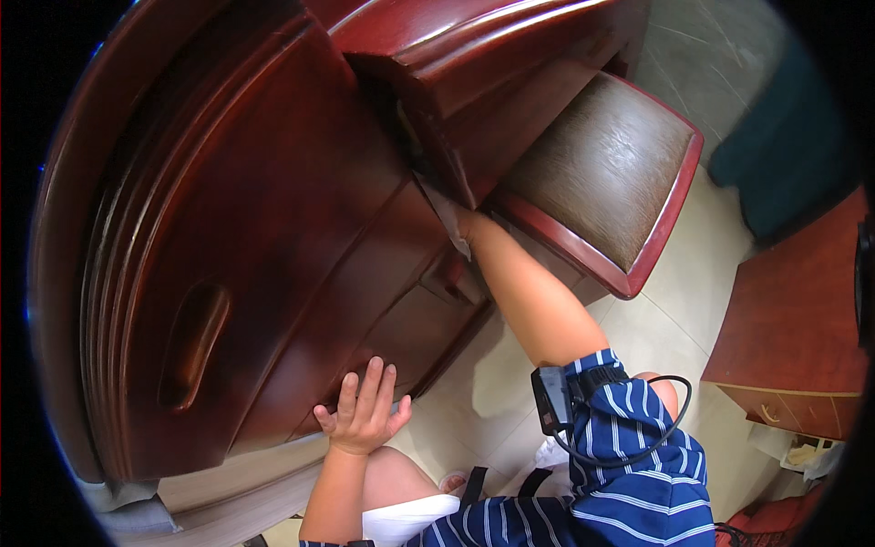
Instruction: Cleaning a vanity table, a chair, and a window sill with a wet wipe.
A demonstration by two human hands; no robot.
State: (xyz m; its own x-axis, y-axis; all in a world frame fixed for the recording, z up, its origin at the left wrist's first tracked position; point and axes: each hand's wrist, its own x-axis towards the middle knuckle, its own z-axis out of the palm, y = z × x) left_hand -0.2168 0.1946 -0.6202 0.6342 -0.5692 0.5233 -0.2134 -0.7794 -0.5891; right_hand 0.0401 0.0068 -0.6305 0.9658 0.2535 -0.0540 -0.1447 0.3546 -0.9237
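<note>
My left hand (366,414) is spread against the lower front of a dark red-brown lacquered wooden cabinet (273,171), its fingers apart and nothing in it. My right forearm reaches up to the cabinet's edge. Only the wrist end of my right hand (469,224) shows; the fingers are hidden behind the wood. A thin whitish cloth or tissue (444,208) hangs beside that wrist, and whether my fingers hold it cannot be seen. An oval recessed panel (196,347) marks the cabinet's face at the lower left.
A stool with a brown leather-like seat (601,164) and red wooden rim stands close to the right forearm. Farther right is a reddish wooden cabinet (793,321), with a dark green cloth (786,143) above it. Pale floor tiles (666,280) lie between.
</note>
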